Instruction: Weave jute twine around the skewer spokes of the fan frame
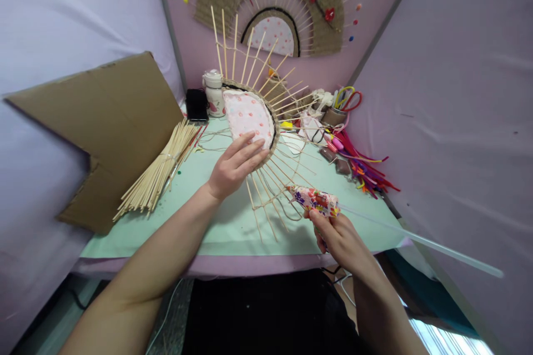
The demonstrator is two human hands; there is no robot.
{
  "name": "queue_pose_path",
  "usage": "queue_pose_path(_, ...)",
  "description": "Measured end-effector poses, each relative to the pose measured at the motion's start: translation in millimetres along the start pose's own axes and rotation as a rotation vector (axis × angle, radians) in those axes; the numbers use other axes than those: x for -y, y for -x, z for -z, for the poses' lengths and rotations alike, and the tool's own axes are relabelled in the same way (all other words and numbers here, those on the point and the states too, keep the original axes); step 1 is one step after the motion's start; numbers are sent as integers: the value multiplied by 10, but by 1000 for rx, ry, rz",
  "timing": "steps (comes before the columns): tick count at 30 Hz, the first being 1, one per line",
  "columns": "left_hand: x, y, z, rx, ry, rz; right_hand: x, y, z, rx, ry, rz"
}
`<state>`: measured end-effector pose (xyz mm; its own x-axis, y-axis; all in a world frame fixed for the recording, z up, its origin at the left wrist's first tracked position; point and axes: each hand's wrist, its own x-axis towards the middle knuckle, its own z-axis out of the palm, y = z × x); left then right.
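My left hand (pixel 239 165) grips the lower end of a half-round stick fan (pixel 245 113), fingers lying over its pink-spotted white cloth; the thumb is hidden. Thin wooden sticks radiate from the fan's dark, cord-edged rim, and twine runs between them. The fan is held tilted above the table. In my right hand (pixel 333 233) is a glue gun (pixel 314 199) wrapped in flowery covering, its nozzle pointing left at the lower sticks. A long clear glue stick (pixel 437 246) sticks out of its back. I cannot tell whether the nozzle touches a stick.
On the left a bundle of sticks (pixel 160 169) lies by a cut cardboard sheet (pixel 116 116). A white bottle (pixel 214 94) and black box (pixel 196 105) stand behind. Coloured pipe cleaners (pixel 368 169) and a holder (pixel 334 116) are at right. A finished-looking fan (pixel 327 28) hangs on the wall.
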<state>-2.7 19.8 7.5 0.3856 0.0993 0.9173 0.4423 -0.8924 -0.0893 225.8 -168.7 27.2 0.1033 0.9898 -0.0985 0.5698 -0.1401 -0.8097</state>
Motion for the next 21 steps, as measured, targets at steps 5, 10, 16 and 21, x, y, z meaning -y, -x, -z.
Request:
queue_pose_path(5, -2, 0, -10, -38, -6, -66, 19, -13, -6, 9, 0, -16)
queue_pose_path(10, 2, 10, -13, -23, 35, -33, 23, -22, -15, 7, 9, -21)
queue_pose_path(16, 8, 36, -20, 26, 44, 3, -11, -25, -27, -15, 18, -20)
queue_pose_path(21, 3, 29, -17, -15, -8, -46, -20, -26, -14, -42, 0, -42)
